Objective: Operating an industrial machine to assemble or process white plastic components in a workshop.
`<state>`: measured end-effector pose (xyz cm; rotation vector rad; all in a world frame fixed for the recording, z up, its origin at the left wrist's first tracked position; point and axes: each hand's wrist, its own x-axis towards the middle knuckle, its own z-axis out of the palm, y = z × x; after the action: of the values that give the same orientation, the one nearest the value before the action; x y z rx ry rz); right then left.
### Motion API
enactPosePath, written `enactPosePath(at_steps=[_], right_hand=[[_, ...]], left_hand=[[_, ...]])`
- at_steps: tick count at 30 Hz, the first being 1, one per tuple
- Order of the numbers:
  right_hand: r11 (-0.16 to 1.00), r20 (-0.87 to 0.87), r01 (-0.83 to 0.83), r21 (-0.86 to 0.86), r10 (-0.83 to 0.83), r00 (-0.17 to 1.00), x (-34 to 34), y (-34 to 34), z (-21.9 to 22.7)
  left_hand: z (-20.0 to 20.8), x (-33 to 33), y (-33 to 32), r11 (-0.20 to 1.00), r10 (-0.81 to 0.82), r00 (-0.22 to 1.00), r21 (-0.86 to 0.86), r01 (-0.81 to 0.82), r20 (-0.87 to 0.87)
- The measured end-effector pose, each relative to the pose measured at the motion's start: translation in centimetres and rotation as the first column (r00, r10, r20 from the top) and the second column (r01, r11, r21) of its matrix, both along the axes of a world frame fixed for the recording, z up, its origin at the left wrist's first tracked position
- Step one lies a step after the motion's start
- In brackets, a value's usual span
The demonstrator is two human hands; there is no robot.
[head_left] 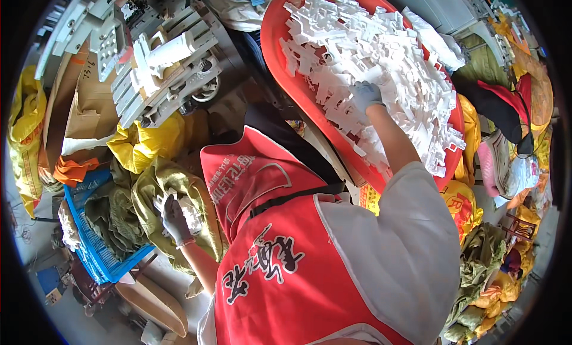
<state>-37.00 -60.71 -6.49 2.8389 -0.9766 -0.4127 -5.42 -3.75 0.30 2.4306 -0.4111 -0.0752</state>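
Observation:
A large red tub (275, 32) is heaped with small white moulded plastic parts (417, 98). My right hand (367, 95), in a grey glove, is on the heap with its fingers curled over the white parts. On my left, an olive woven sack (147, 196) gapes beside my red apron, with more white parts (192, 216) in its mouth. My left hand (174, 221), gloved the same way, is at that sack's mouth. Its fingers are stretched out next to the white pieces.
A metal machine table (199, 83) with a slotted bed stands at the upper left. Below it are a yellow bag (149, 145), a cardboard box (92, 110) and a blue plastic crate (98, 250) holding folded sacks. Yellow and olive sacks (479, 261) lie along the right.

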Motion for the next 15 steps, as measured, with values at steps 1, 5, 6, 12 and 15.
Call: enactPosePath(at_steps=[1,5,6,12,15], right_hand=[[0.999,-0.069,0.026,0.045,-0.023,0.997,-0.3,-0.5,-0.2],[0.942,0.181,0.134,0.307,-0.197,0.964,-0.5,2.6,4.6],[0.795,0.111,0.193,0.575,-0.309,0.945,-0.4,3.2,6.6],[0.942,0.115,0.068,0.329,-0.111,0.987,-3.1,2.3,2.7],[0.981,-0.037,-0.099,0.168,0.106,0.994,-3.6,1.7,-1.9]], left_hand=[[0.2,-0.1,0.0,1.0,0.001,1.0,-0.014,-0.001,-0.025],[-0.5,-0.9,1.9,0.995,0.088,0.995,-0.037,-0.09,-0.048],[-0.5,-1.0,2.0,0.995,0.1,0.993,-0.014,-0.101,-0.07],[0.8,-1.0,-0.5,0.997,0.083,0.989,0.011,-0.083,-0.121],[0.8,0.6,-1.3,1.0,-0.022,1.0,-0.023,0.021,-0.022]])
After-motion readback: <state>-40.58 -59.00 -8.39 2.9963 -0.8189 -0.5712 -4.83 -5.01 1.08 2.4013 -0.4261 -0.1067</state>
